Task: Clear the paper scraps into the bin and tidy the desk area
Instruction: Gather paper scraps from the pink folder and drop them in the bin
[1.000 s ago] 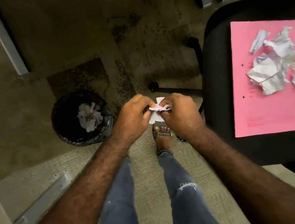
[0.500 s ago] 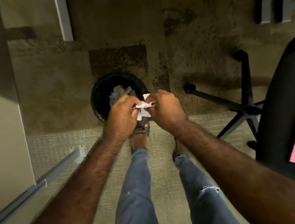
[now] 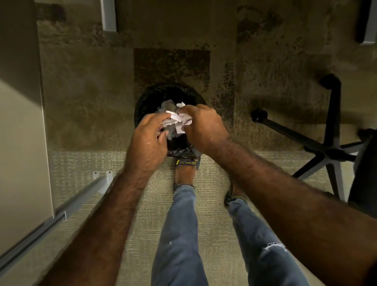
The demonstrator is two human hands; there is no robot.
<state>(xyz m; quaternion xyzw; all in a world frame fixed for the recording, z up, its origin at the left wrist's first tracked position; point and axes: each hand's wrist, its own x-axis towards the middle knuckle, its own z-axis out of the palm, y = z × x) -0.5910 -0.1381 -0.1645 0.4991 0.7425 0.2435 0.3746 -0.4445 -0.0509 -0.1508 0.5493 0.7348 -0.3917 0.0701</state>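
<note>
Our fingers (image 3: 180, 116) of both hands pinch the crumpled white paper scraps (image 3: 175, 124) directly above the round black-lined bin (image 3: 151, 100). We judge the disposal step underway; next, we part the left hand (image 3: 148, 140) and right hand (image 3: 203, 129) to drop them.

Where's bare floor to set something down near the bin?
Bare carpet lies between the bin and the grey post, and between bin and chair base. Crowded above the bin: left hand, right hand, paper scraps.
</note>
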